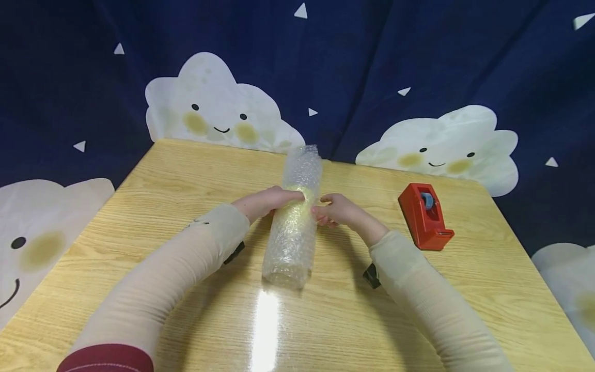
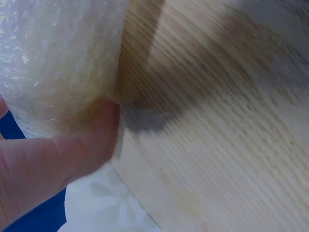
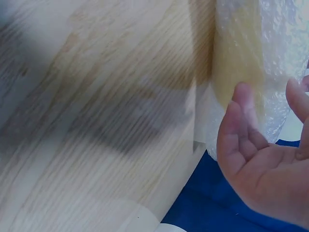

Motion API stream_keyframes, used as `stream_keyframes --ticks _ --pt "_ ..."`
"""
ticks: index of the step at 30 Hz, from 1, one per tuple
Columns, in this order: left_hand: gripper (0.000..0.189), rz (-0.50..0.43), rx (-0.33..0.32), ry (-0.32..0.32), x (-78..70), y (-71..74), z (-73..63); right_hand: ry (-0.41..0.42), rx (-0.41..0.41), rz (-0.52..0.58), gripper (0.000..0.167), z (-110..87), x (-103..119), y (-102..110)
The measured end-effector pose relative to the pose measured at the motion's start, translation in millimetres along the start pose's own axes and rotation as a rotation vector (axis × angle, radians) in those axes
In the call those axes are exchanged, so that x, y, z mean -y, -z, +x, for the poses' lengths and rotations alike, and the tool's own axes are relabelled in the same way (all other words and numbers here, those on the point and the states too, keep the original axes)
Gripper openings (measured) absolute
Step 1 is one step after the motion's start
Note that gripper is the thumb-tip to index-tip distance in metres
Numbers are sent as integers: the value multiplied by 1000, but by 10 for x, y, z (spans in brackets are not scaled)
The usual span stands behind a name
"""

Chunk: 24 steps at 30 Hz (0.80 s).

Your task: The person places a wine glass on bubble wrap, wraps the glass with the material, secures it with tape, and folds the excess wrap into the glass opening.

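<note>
A roll of clear bubble wrap (image 1: 290, 243) lies lengthwise on the wooden table, with something yellowish showing through its middle. My left hand (image 1: 269, 201) grips the roll from its left side, thumb over the top; in the left wrist view its fingers bend round the lower side of the wrap (image 2: 58, 53). On the opposite side, my right hand (image 1: 338, 211) touches the roll with loosely bent fingertips. The right wrist view shows that hand (image 3: 265, 164) beside the wrap, its thumb held apart. What is inside the wrap cannot be made out.
A red tape dispenser (image 1: 423, 219) with a blue core stands right of the right hand. Behind the wooden table (image 1: 195, 170) hangs a dark blue curtain (image 1: 344, 51) with smiling clouds. The roll's far end lies near the table's back edge.
</note>
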<state>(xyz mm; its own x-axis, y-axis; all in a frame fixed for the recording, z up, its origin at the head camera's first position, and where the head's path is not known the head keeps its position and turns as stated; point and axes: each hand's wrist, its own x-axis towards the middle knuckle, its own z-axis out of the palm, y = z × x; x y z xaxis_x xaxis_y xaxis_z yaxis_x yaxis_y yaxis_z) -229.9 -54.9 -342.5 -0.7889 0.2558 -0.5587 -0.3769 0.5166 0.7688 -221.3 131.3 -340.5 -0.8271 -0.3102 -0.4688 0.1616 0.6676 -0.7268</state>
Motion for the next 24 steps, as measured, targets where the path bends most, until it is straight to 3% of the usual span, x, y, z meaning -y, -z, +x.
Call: stream_keyframes --ticks 8,13,18,24 --pt "79 47 -14 2 -3 29 -14 -49 2 -47 67 33 -24 15" --pt "67 11 -14 -16 11 37 12 -46 17 -89 52 45 -27 2" --pt "75 -23 10 -14 10 42 23 -57 30 -87 47 53 -12 -4" --pt "85 -48 -12 5 4 41 5 -47 50 -70 51 64 -34 0"
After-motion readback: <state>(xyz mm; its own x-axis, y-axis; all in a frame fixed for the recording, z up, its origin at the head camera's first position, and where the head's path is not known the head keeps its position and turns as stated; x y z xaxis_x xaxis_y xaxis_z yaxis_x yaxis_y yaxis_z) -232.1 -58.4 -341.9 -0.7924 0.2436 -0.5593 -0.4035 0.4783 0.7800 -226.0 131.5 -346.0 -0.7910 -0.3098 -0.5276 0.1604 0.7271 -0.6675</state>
